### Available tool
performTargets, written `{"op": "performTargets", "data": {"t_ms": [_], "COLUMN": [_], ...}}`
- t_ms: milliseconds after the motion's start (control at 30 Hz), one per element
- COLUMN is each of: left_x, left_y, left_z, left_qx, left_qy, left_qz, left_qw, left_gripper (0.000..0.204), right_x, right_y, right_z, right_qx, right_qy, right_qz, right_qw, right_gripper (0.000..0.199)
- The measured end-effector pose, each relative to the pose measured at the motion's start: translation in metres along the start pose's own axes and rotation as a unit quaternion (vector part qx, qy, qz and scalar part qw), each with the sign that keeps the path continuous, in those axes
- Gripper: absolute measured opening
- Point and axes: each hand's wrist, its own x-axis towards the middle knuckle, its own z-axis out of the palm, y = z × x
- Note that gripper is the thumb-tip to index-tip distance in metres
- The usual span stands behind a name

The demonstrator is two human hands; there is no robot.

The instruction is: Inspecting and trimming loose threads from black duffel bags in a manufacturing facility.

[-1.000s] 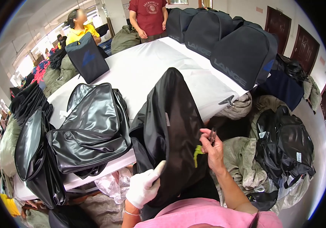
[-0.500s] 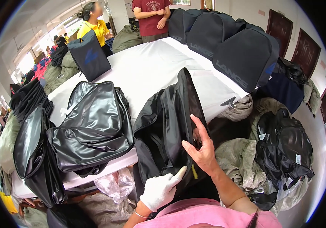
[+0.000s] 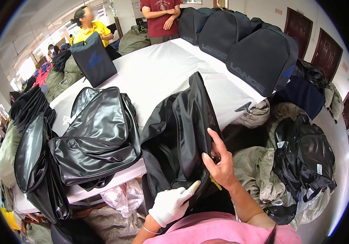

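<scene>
A black fabric bag (image 3: 192,126) stands gaping in front of me at the near table edge, its inside dark. My right hand (image 3: 222,166) grips the bag's right side, thumb on the near face and some fingers hidden behind the rim. At the bag's lower edge, my left hand (image 3: 169,205) in a white glove is closed on the fabric, its forefinger stretched along the rim. A small yellow strip (image 3: 215,183) hangs below my right hand. Just left of this bag lies a shiny black bag (image 3: 97,134), partly folded over.
Another shiny black bag (image 3: 36,162) droops over the left edge of the white table (image 3: 142,69). Finished-looking dark bags (image 3: 260,57) line the back right; one more (image 3: 94,59) stands at the far left. Two people stand beyond. Black backpacks (image 3: 306,156) and grey cloth lie at right.
My right hand has shifted slightly down and right along the bag's side, its fingers closer to the fabric. The yellow strip has swung right. My left hand stays nearly in place.
</scene>
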Motion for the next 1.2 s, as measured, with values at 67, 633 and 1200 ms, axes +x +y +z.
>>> {"op": "performTargets", "data": {"t_ms": [67,633,1200], "left_x": [0.001,0.023,0.037], "left_y": [-0.001,-0.043,-0.093], "left_z": [-0.002,-0.019,0.028], "left_qx": [-0.005,-0.254,-0.193], "left_qy": [-0.006,0.073,0.110], "left_qz": [0.000,-0.021,-0.096], "left_qw": [1.000,0.964,0.970], "left_gripper": [0.064,0.018,0.021], "right_x": [-0.001,-0.015,-0.051], "right_y": [0.002,0.005,0.065], "right_z": [-0.002,-0.017,-0.053], "right_qx": [0.003,-0.058,0.015], "right_qy": [0.003,-0.049,0.032], "right_qz": [-0.002,-0.017,0.101], "right_qw": [1.000,0.997,0.994], "right_gripper": [0.065,0.043,0.038]}}
